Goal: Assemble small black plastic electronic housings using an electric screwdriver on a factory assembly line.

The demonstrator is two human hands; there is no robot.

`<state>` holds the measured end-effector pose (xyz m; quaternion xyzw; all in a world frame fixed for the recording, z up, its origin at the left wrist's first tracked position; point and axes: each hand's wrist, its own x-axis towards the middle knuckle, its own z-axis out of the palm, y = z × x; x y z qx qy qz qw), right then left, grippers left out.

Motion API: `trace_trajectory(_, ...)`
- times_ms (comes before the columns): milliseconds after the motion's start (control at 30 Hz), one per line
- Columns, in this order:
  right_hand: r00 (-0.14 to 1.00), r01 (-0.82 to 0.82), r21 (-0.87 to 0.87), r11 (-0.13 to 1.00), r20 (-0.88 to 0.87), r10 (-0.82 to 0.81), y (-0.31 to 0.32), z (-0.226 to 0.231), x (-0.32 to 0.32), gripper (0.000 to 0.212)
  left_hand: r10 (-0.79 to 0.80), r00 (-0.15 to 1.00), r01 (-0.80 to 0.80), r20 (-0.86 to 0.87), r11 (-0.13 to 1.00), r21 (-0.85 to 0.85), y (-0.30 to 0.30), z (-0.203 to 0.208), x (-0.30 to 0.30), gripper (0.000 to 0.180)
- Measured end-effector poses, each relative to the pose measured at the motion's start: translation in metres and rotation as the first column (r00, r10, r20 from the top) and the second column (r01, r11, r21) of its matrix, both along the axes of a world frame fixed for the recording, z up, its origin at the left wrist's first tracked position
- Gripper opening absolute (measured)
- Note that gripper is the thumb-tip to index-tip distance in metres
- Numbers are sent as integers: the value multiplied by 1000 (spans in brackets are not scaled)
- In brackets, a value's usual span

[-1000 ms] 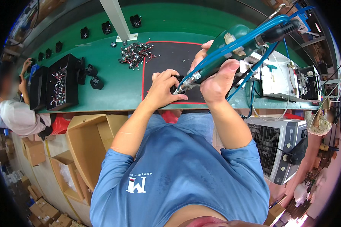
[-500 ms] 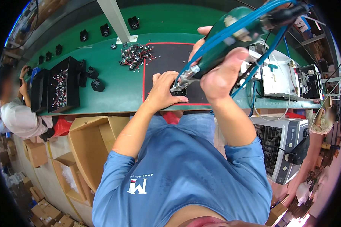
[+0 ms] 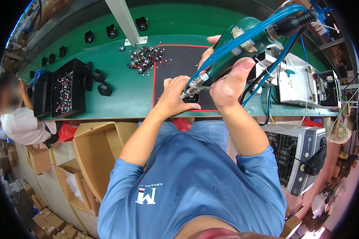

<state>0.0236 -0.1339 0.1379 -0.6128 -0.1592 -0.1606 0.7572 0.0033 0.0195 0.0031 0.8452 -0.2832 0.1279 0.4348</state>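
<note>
1. Near the front edge of the black mat (image 3: 175,63), a small black part (image 3: 192,97) sits under the metal tip of a green powered screwdriver (image 3: 231,51); the tip touches or just meets it, I cannot tell which.
2. The right hand (image 3: 229,85) is clenched around the screwdriver's smooth green barrel; its long axis slants from the tip at lower left up to the upper right, where blue hoses (image 3: 267,24) and a black cable leave it.
3. The left hand (image 3: 174,97) lies with its fingers pressed on the mat against the part, steadying it rather than closed around it.
4. The mat is flat, dark and red-bordered; its far half is bare, with open room.
5. A heap of small wired parts (image 3: 144,59) lies at the mat's far left corner.
6. The green bench (image 3: 123,91) stretches left to black trays (image 3: 68,91) of small pieces; a white box-shaped machine (image 3: 297,83) crowds the right.
</note>
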Motion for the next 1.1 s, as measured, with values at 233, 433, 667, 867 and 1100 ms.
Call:
trace_trajectory(233, 1000, -7, 27, 1000, 21, 6, -3, -1, 3, 109, -15, 1000, 15, -8, 1000, -17, -1, 0, 0, 90)
trace_trajectory(433, 1000, 0, -3, 1000, 14, 0, 3, 1, 0, 109, -21, 999, 19, -26, 998, -64, 1, 2, 0, 85)
trace_trajectory(667, 998, -36, 38, 999, -56, 38, 5, -13, 1, 108, -28, 989, 21, -145, 999, -50, 4, 0, 1, 81)
trace_trajectory(867, 1000, -20, 158, 987, 26, 16, -11, 33, 13, 111, 43, 995, -47, -89, 998, -39, 2, 2, 5, 87)
trace_trajectory(1100, 977, 162, 37, 986, 137, -166, -62, 84, 16, 102, 154, 985, -148, -77, 986, 79, 3, 40, 90, 106)
